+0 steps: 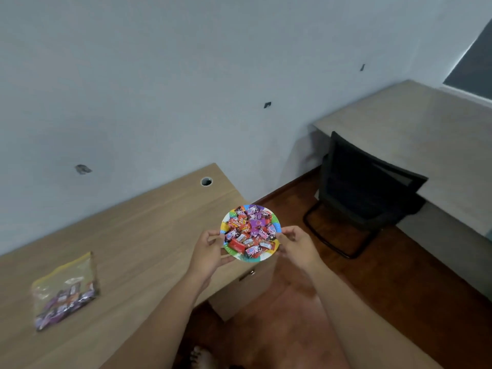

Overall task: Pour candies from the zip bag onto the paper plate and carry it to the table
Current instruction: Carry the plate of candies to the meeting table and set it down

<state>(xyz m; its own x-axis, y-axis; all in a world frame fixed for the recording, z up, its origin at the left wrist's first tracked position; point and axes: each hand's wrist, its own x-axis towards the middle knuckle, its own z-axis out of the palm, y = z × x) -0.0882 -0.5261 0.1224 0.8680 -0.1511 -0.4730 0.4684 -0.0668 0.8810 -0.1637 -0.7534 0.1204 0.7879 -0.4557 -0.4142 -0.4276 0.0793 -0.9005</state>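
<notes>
I have the round, multicoloured paper plate (277, 228) heaped with wrapped candies (249, 231), level, so nothing slides. Left grip (210, 249) and right grip (295, 245) clamp opposite rims. Left of them, the clear zip bag (65, 291) lies on the wooden worktop (149, 235); ahead right, a black chair (364, 187), grey worktop (426, 134).

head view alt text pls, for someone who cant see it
Two bare hands, left hand and right hand, hold a paper plate of candies above the floor beside a wooden desk, where a zip bag lies.
</notes>
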